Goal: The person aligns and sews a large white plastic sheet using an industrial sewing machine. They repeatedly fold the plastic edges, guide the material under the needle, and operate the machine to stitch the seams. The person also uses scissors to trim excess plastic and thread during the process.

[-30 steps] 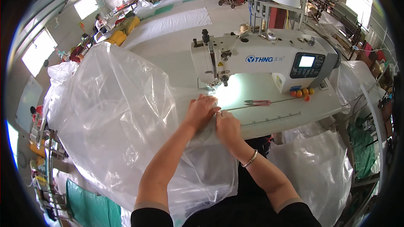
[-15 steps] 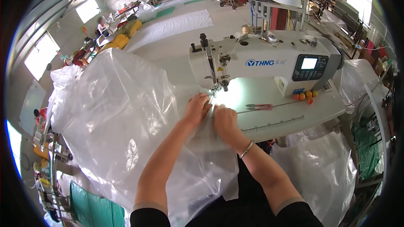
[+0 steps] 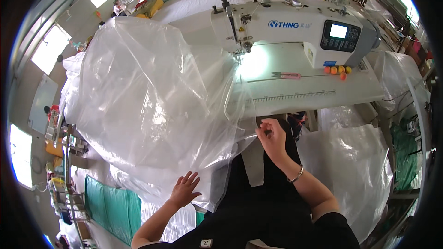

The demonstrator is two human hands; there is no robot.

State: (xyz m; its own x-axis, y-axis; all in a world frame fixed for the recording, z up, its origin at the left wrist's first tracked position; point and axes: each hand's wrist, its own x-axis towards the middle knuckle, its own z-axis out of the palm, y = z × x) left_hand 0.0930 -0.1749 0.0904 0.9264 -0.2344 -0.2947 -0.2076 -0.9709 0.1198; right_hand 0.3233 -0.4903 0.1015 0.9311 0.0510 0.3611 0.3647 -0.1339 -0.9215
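Observation:
A large clear plastic sheet [image 3: 138,83] spreads over the left of the sewing table and hangs down toward my lap. Its upper right part lies near the needle of a white sewing machine [image 3: 258,20], whose lamp is lit. My left hand [image 3: 185,189] rests flat on the sheet's lower part, fingers spread. At the sheet's right edge, just off the table's front, my right hand [image 3: 272,139] has its fingers curled in a pinch on the plastic. A pair of pink-handled thread snips [image 3: 287,75] lies on the table, right of the needle.
Several small orange and yellow round fruits [image 3: 334,70] sit by the machine's base. A ruler scale [image 3: 290,96] runs along the table's front. More clear plastic [image 3: 346,170] is heaped at the lower right. A green sheet [image 3: 113,207] hangs at lower left.
Both hands have left the needle area and come down toward me, the left to the sheet's lower part, the right to its edge. The plastic now stretches further right and toward me.

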